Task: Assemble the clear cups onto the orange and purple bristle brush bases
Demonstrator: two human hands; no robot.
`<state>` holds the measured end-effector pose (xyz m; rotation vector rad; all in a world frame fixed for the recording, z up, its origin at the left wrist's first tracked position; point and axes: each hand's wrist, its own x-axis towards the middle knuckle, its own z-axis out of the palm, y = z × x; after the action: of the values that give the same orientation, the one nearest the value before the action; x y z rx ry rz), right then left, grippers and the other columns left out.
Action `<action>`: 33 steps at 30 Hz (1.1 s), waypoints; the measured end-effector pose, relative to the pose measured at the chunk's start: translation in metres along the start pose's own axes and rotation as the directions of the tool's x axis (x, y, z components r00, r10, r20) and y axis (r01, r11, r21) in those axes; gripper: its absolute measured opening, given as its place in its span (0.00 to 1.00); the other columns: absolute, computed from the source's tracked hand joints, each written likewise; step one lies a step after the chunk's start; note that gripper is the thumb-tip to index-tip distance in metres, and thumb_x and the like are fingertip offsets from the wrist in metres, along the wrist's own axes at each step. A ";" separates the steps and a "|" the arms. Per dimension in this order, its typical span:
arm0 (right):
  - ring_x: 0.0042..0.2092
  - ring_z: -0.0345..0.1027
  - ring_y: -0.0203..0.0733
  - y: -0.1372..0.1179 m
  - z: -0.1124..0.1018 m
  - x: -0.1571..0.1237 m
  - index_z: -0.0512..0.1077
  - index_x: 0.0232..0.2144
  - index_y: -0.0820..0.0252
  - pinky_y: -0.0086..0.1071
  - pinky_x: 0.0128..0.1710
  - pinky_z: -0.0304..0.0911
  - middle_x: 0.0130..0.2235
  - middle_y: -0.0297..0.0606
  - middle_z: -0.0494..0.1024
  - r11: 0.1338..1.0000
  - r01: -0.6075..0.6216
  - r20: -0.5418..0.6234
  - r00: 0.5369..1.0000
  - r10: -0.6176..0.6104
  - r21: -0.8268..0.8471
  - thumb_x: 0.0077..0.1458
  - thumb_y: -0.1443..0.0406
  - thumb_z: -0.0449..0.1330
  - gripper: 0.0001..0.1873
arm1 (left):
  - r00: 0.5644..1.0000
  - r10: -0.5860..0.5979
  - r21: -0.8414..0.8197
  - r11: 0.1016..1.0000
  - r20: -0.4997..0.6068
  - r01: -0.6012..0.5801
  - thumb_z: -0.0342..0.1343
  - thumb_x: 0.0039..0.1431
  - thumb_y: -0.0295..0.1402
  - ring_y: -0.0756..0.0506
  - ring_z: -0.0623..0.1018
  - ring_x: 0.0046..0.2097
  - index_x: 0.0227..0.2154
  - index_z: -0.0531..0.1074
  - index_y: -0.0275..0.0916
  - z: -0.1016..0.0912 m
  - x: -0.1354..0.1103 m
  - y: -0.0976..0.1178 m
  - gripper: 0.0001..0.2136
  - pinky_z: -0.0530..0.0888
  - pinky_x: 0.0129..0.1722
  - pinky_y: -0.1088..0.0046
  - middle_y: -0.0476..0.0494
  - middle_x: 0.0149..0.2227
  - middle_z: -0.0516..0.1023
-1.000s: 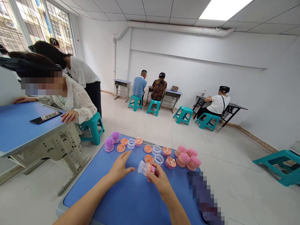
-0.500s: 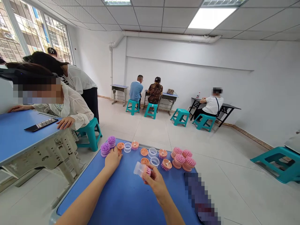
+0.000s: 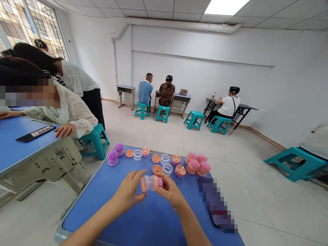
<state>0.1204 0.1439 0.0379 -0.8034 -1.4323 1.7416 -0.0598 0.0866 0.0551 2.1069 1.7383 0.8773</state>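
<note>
Brush assembly is held above the blue surface. We find the left hand with its fingers closed on the clear plastic sleeve, and the right hand curled narrowly round the pink bristle end. We judge it light, stiff-walled and somewhat slippery; the sleeve offers the surer hold, the bristles being soft. Beyond lie salmon discs, clear rings, pink brush heads and purple brush heads.

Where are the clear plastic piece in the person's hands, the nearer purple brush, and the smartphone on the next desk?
Clear plastic piece (image 3: 150, 182): head view, on its see-through side wall.
Nearer purple brush (image 3: 112, 156): head view, on its bristles.
Smartphone (image 3: 36, 133): head view, on its screen.
</note>
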 end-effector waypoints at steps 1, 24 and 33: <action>0.35 0.65 0.38 -0.001 -0.002 0.000 0.67 0.40 0.57 0.33 0.35 0.61 0.36 0.34 0.72 1.000 -0.011 0.014 1.000 0.010 0.022 0.39 0.63 0.66 0.23 | 1.000 -0.004 -0.093 0.996 -0.004 0.003 0.56 0.42 0.25 0.40 0.70 0.48 0.50 0.59 0.41 -0.002 -0.001 0.003 0.29 0.68 0.47 0.61 0.41 0.46 0.70; 0.37 0.65 0.39 -0.002 -0.002 -0.002 0.67 0.41 0.55 0.34 0.37 0.62 0.38 0.36 0.72 0.997 0.076 -0.009 0.997 -0.076 -0.022 0.41 0.63 0.65 0.22 | 0.990 -0.137 -0.755 0.648 0.012 0.099 0.58 0.47 0.33 0.40 0.70 0.50 0.46 0.64 0.39 0.021 -0.006 -0.009 0.21 0.69 0.49 0.62 0.40 0.48 0.68; 0.38 0.66 0.39 -0.005 0.004 -0.011 0.64 0.45 0.56 0.34 0.40 0.64 0.41 0.37 0.70 0.889 0.229 -0.014 0.967 -0.255 -0.396 0.45 0.69 0.59 0.21 | 0.982 -0.169 -0.818 0.551 0.082 0.163 0.60 0.46 0.32 0.40 0.70 0.50 0.45 0.63 0.39 0.019 -0.005 -0.005 0.22 0.70 0.47 0.63 0.40 0.46 0.70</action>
<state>0.1239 0.1335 0.0434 -0.8347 -1.7834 1.2447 -0.0527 0.0864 0.0363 1.2665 1.1136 1.3027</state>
